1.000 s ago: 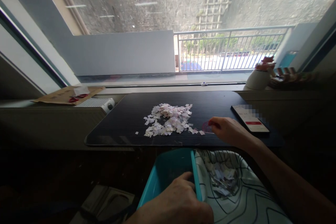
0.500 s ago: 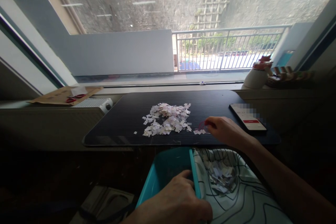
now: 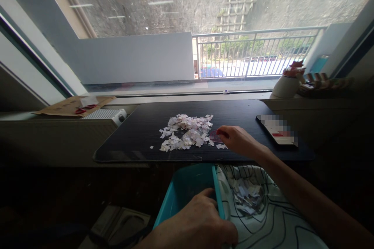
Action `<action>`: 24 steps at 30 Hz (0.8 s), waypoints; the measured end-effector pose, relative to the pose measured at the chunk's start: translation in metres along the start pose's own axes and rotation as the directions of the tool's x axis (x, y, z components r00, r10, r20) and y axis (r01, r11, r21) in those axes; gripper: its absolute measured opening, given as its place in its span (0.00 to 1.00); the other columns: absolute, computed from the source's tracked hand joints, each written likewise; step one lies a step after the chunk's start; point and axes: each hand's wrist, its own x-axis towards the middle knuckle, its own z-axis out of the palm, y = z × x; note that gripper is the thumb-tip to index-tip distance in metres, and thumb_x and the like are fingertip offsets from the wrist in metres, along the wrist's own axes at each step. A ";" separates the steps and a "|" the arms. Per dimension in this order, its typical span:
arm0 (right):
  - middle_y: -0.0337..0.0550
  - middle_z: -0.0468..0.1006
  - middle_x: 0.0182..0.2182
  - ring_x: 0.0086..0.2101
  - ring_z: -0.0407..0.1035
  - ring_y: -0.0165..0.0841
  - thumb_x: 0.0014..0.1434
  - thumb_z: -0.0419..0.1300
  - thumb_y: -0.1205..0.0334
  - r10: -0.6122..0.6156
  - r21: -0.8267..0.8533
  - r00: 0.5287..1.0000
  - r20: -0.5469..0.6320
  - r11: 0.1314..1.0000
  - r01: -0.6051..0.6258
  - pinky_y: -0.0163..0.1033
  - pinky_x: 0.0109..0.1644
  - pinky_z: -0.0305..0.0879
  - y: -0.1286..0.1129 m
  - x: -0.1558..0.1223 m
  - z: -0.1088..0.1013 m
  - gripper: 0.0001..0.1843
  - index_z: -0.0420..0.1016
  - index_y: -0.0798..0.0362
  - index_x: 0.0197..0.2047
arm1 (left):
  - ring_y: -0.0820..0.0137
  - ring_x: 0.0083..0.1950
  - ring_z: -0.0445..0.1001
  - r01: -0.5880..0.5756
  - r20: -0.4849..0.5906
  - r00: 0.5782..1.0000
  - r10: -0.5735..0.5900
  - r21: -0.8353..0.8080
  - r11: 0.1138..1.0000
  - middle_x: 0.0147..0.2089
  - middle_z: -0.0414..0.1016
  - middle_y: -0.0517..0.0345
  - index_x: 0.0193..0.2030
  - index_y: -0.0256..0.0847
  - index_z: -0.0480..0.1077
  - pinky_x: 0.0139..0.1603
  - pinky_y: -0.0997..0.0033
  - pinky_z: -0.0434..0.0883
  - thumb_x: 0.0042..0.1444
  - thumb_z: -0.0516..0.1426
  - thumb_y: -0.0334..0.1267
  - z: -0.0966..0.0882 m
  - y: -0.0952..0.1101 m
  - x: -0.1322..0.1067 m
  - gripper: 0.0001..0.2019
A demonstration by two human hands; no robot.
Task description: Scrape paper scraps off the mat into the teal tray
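Note:
A heap of small white paper scraps (image 3: 187, 131) lies on a black tabletop (image 3: 140, 140). My right hand (image 3: 239, 141) rests on the table at the heap's right edge, fingers closed on a small reddish see-through piece (image 3: 215, 136). My left hand (image 3: 195, 225) grips the rim of a teal bin (image 3: 187, 186) held below the table's front edge. Beside the bin, a white cloth with black lines (image 3: 269, 214) holds more paper scraps.
A phone (image 3: 277, 129) lies on the table's right end. A white pot (image 3: 286, 85) and small objects stand on the sill at the right. A brown envelope (image 3: 73, 105) and a white device (image 3: 108, 114) sit on the left ledge. A big window is behind.
My right hand has slid left along the table with the reddish piece, from beside the loose scraps up to the heap's right edge. My left hand stays on the bin.

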 end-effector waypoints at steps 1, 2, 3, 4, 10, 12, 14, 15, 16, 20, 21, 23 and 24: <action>0.45 0.82 0.34 0.33 0.73 0.34 0.62 0.51 0.65 0.004 -0.002 1.000 0.000 1.000 -0.004 0.34 0.34 0.58 0.000 0.000 0.000 0.14 0.79 0.52 0.41 | 0.68 0.34 0.73 -0.001 0.007 1.000 0.001 -0.013 1.000 0.27 0.72 0.64 0.30 0.42 0.68 0.62 0.64 0.54 0.57 0.62 0.50 0.000 0.000 0.000 0.14; 0.46 0.82 0.34 0.33 0.73 0.34 0.62 0.51 0.65 0.014 -0.007 1.000 -0.005 1.000 -0.014 0.34 0.34 0.58 0.002 0.000 0.000 0.14 0.79 0.53 0.41 | 0.68 0.34 0.73 -0.002 0.014 1.000 0.002 -0.029 1.000 0.27 0.71 0.65 0.30 0.42 0.68 0.62 0.63 0.54 0.57 0.61 0.50 0.001 0.000 0.000 0.14; 0.46 0.82 0.34 0.33 0.73 0.35 0.62 0.51 0.65 0.025 -0.013 1.000 -0.012 1.000 -0.026 0.35 0.34 0.58 0.004 0.000 0.000 0.15 0.79 0.53 0.41 | 0.68 0.34 0.73 0.000 0.017 1.000 0.001 -0.042 0.999 0.26 0.71 0.65 0.30 0.42 0.68 0.62 0.63 0.53 0.58 0.61 0.49 0.001 0.000 0.000 0.14; 0.47 0.82 0.34 0.34 0.73 0.35 0.62 0.51 0.65 0.033 -0.017 0.999 -0.019 0.999 -0.034 0.35 0.35 0.58 0.006 0.000 -0.001 0.15 0.79 0.54 0.41 | 0.68 0.34 0.73 0.000 0.017 1.000 0.000 -0.052 0.999 0.26 0.71 0.65 0.30 0.42 0.68 0.63 0.63 0.53 0.58 0.60 0.49 0.001 -0.001 0.000 0.14; 0.44 0.82 0.33 0.32 0.72 0.34 0.62 0.51 0.64 -0.008 0.017 1.000 -0.003 1.000 0.008 0.34 0.34 0.58 0.009 -0.002 -0.001 0.14 0.79 0.53 0.41 | 0.66 0.36 0.74 -0.010 0.018 1.000 0.011 -0.063 0.998 0.28 0.72 0.63 0.29 0.42 0.68 0.62 0.61 0.54 0.58 0.60 0.53 0.000 -0.001 0.002 0.17; 0.46 0.82 0.33 0.32 0.73 0.35 0.61 0.51 0.64 0.011 0.002 1.000 0.006 1.000 -0.011 0.35 0.34 0.58 0.009 -0.004 -0.002 0.15 0.79 0.53 0.40 | 0.67 0.35 0.74 -0.006 0.022 1.000 0.007 -0.061 0.998 0.27 0.72 0.64 0.29 0.41 0.68 0.62 0.61 0.53 0.58 0.60 0.52 0.000 -0.001 0.001 0.16; 0.47 0.82 0.32 0.33 0.73 0.36 0.61 0.51 0.64 0.034 -0.011 0.999 -0.010 0.999 -0.034 0.35 0.34 0.57 0.008 -0.006 -0.004 0.15 0.79 0.54 0.40 | 0.67 0.35 0.74 0.002 0.021 1.000 0.000 -0.065 0.998 0.27 0.72 0.64 0.30 0.41 0.68 0.63 0.61 0.52 0.58 0.60 0.50 -0.001 0.000 0.000 0.15; 0.47 0.81 0.32 0.32 0.72 0.36 0.61 0.51 0.64 0.037 -0.006 0.999 -0.016 0.999 -0.037 0.35 0.34 0.57 0.009 -0.008 -0.006 0.15 0.79 0.54 0.40 | 0.67 0.36 0.74 0.006 0.021 1.000 -0.004 -0.066 0.998 0.28 0.72 0.64 0.30 0.41 0.69 0.63 0.61 0.52 0.58 0.60 0.49 -0.002 0.001 0.000 0.14; 0.46 0.81 0.31 0.31 0.72 0.35 0.61 0.51 0.64 0.034 0.006 0.999 -0.019 0.999 -0.034 0.35 0.33 0.58 0.009 -0.009 -0.007 0.14 0.79 0.53 0.40 | 0.67 0.36 0.74 0.010 0.023 1.000 -0.009 -0.066 0.998 0.28 0.72 0.64 0.30 0.42 0.69 0.63 0.61 0.52 0.58 0.61 0.49 -0.002 0.001 0.000 0.14; 0.43 0.80 0.29 0.28 0.69 0.32 0.62 0.51 0.62 -0.010 0.079 1.000 -0.005 0.997 0.010 0.34 0.30 0.57 0.009 -0.013 -0.005 0.14 0.79 0.52 0.40 | 0.66 0.36 0.74 0.022 0.029 0.999 -0.020 -0.072 0.997 0.29 0.73 0.63 0.29 0.41 0.69 0.62 0.61 0.54 0.57 0.61 0.46 -0.005 0.003 0.001 0.12; 0.42 0.80 0.29 0.27 0.69 0.32 0.62 0.51 0.62 -0.021 0.090 1.000 -0.001 0.996 0.021 0.34 0.30 0.57 0.009 -0.014 -0.004 0.14 0.79 0.52 0.40 | 0.66 0.36 0.74 0.023 0.027 0.999 -0.021 -0.076 0.997 0.29 0.73 0.63 0.29 0.41 0.69 0.63 0.61 0.54 0.57 0.61 0.46 -0.005 0.003 0.002 0.12; 0.42 0.80 0.30 0.27 0.68 0.31 0.62 0.51 0.62 -0.037 0.105 0.999 0.004 0.994 0.036 0.34 0.30 0.57 0.010 -0.014 -0.002 0.15 0.79 0.52 0.40 | 0.66 0.37 0.75 0.023 0.025 0.999 -0.021 -0.078 0.997 0.28 0.73 0.63 0.29 0.41 0.68 0.63 0.61 0.53 0.57 0.61 0.47 -0.004 0.003 0.003 0.13; 0.42 0.80 0.30 0.27 0.68 0.31 0.62 0.51 0.62 -0.039 0.109 0.999 0.006 0.993 0.038 0.34 0.30 0.57 0.010 -0.013 -0.002 0.15 0.79 0.53 0.40 | 0.66 0.36 0.75 0.024 0.025 0.999 -0.023 -0.073 0.997 0.28 0.73 0.63 0.29 0.41 0.68 0.63 0.61 0.53 0.57 0.61 0.47 -0.004 0.003 0.003 0.13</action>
